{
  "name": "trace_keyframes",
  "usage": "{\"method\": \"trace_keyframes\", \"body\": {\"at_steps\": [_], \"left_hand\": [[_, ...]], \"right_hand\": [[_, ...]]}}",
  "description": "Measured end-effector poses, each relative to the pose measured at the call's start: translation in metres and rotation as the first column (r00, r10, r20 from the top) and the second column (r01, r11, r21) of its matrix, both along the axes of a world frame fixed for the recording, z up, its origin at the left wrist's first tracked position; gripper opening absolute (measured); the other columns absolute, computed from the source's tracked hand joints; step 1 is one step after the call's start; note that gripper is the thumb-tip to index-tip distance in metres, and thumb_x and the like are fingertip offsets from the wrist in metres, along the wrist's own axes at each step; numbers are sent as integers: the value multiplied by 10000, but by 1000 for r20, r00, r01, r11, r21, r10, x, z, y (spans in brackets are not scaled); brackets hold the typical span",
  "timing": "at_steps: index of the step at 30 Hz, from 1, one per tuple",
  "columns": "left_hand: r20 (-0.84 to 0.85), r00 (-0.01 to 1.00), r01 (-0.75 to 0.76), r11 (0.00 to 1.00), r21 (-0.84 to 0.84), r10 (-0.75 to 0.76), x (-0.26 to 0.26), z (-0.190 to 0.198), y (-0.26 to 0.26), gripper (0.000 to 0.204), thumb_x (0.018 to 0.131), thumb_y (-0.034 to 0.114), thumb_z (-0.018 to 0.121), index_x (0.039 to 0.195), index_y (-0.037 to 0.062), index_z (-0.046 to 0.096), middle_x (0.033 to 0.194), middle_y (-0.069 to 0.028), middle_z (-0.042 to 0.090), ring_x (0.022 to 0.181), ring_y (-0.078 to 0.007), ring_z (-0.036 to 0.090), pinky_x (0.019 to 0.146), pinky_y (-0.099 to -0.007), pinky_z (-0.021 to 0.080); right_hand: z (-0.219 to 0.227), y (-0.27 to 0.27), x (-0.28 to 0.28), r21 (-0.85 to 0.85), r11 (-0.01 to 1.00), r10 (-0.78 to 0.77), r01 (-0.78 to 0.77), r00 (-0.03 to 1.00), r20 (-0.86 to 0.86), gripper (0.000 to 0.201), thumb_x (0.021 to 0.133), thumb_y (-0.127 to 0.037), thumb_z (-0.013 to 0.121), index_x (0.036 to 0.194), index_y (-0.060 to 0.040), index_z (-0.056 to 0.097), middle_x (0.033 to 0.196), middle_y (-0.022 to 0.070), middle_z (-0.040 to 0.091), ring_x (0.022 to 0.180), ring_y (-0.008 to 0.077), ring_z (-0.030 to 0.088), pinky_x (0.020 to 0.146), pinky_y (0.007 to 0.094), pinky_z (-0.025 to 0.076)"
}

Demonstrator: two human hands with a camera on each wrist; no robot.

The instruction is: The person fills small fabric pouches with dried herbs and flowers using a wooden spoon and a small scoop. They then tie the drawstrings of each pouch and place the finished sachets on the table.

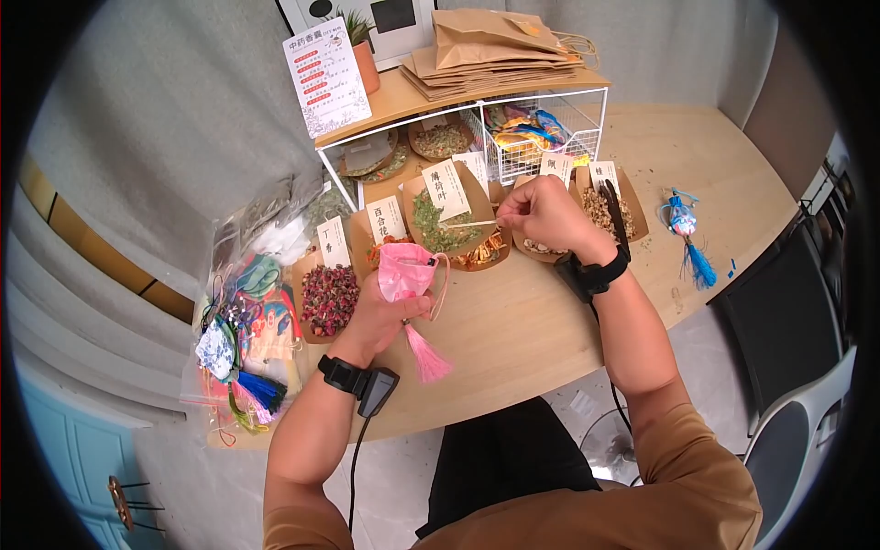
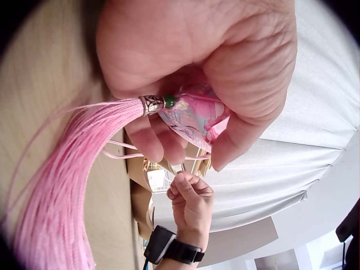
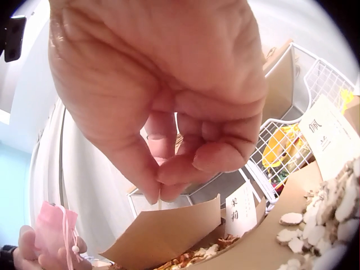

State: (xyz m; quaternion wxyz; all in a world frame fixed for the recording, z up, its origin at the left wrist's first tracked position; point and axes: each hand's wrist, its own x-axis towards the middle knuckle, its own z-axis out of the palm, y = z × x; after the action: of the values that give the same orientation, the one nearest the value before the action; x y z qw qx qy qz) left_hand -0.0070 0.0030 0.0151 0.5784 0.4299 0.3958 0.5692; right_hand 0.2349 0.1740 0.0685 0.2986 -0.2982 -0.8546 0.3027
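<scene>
My left hand grips a small pink drawstring pouch, its mouth facing up. A pink tassel hangs below it, joined by a silver cap and a green bead. Thumb and fingertips of my right hand pinch the end of a thin pale stick. The stick's far end reaches over the green dried leaves in a brown paper tray with a label card. In the right wrist view, the tray's wall hides most of the stick.
Dark red dried buds fill a tray left of the pouch. Pale slices lie in a tray under my right hand. Behind stands a shelf with paper bags. Packaged pouches lie left, a blue tasselled pouch right.
</scene>
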Motion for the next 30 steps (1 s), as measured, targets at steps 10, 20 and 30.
{"method": "trace_keyframes", "body": {"at_steps": [10,20,30], "left_hand": [[8,1000,-1,1000,8,1,1,1,-1,451,739,58,796,1130,46,572,1019,-49,639,839,-165,652,687,-300,546],[2,1000,8,1000,-2,-8,0,-1,0,456,738,64,800,1134,46,576,1024,-50,642,843,-165,652,687,-298,542],[3,1000,9,1000,-3,-9,0,1,-1,454,739,61,795,1135,50,572,1026,-48,638,847,-161,648,687,-292,539]], "right_hand": [[-2,2,-2,-343,939,-8,-14,998,-60,55,765,-55,745,787,-7,734,700,48,691,631,81,592,614,255,493],[-10,9,-8,-480,876,-17,-43,993,-120,61,788,-5,674,809,11,728,701,39,681,583,69,561,546,219,458],[-17,16,-6,-575,813,-53,-94,971,-234,82,789,-63,751,824,3,718,680,14,659,569,52,561,477,197,430]]}}
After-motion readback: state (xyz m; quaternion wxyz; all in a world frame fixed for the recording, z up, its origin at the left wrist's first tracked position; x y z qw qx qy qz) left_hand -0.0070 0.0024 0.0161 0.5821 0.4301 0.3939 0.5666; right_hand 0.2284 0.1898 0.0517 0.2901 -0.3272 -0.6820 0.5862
